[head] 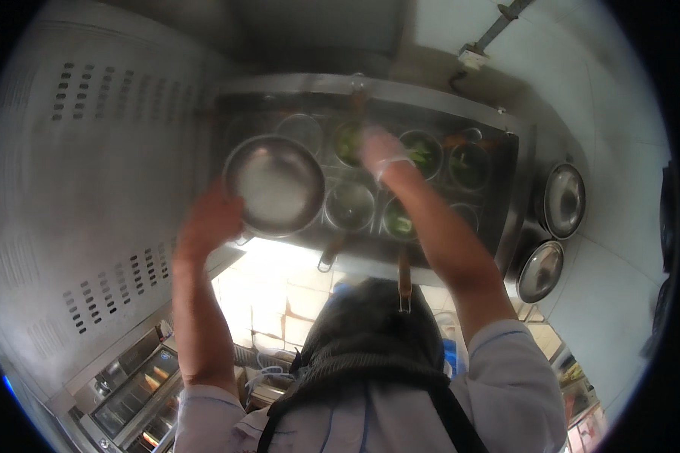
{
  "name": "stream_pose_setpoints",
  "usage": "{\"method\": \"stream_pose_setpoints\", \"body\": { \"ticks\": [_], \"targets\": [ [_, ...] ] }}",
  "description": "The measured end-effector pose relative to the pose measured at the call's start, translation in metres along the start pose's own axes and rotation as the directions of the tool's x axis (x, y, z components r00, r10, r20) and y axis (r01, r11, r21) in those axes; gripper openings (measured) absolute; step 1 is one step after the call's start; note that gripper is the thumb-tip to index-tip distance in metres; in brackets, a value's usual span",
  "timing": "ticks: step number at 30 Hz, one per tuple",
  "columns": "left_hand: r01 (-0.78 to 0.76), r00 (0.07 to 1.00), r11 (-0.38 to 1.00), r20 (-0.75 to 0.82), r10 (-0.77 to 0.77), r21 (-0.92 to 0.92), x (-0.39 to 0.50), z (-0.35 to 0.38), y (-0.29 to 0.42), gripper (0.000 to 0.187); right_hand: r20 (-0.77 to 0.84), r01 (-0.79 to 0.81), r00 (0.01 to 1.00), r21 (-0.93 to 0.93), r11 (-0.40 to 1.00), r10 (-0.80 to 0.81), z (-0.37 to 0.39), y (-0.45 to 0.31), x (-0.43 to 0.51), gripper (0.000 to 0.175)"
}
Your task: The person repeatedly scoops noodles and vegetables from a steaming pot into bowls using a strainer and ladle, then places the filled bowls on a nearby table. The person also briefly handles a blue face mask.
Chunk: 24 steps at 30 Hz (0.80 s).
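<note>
My left hand [220, 213] grips the near-left rim of a wide round metal bowl [275, 187], held over the left part of a multi-well noodle boiler [368, 257]. The inside of the bowl shows bare metal. My right hand [383, 152], in a clear plastic glove, reaches over the back row, blurred by motion and steam. It is between a strainer basket with green leaves [347, 142] and another basket of greens [422, 156]; its fingers are not distinct. A front basket [398, 222] holds greens, partly behind my right forearm.
Wooden strainer handles [404, 277] [332, 251] stick out over the boiler's front edge. At the far right sits a basket of greens [468, 164]. Metal bowls [565, 201] [541, 272] stand along the right wall. A perforated steel panel [107, 187] rises on the left.
</note>
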<state>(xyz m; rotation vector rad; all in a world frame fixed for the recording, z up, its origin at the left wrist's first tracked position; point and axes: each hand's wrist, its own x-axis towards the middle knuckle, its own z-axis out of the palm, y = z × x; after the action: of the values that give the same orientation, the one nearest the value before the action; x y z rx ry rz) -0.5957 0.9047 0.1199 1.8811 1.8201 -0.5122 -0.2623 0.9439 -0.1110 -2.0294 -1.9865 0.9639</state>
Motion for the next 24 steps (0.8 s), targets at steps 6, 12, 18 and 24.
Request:
{"method": "stream_pose_setpoints", "body": {
  "ticks": [6,12,18,24],
  "targets": [
    [0.174,0.925,0.550,-0.056,-0.375,-0.817,-0.107,0.024,-0.080,0.055,-0.213,0.015,0.977,0.182,0.983,0.025,-0.092,-0.015,-0.072,0.043],
    [0.017,0.872,0.386,-0.175,-0.457,-0.922,-0.197,0.070,-0.124,0.055,-0.087,-0.148,0.985,0.024,0.989,0.149,-0.136,0.030,-0.169,0.036],
    [-0.084,0.841,0.225,-0.190,-0.506,-0.971,-0.259,0.108,-0.135,0.051,-0.106,-0.135,0.988,-0.276,0.952,0.109,-0.139,0.038,-0.200,0.024],
    [-0.046,0.819,0.074,-0.081,-0.568,-0.996,-0.309,0.156,-0.159,0.044,0.019,0.106,0.987,-0.831,0.546,-0.162,-0.160,0.014,-0.098,0.021]
  ]
}}
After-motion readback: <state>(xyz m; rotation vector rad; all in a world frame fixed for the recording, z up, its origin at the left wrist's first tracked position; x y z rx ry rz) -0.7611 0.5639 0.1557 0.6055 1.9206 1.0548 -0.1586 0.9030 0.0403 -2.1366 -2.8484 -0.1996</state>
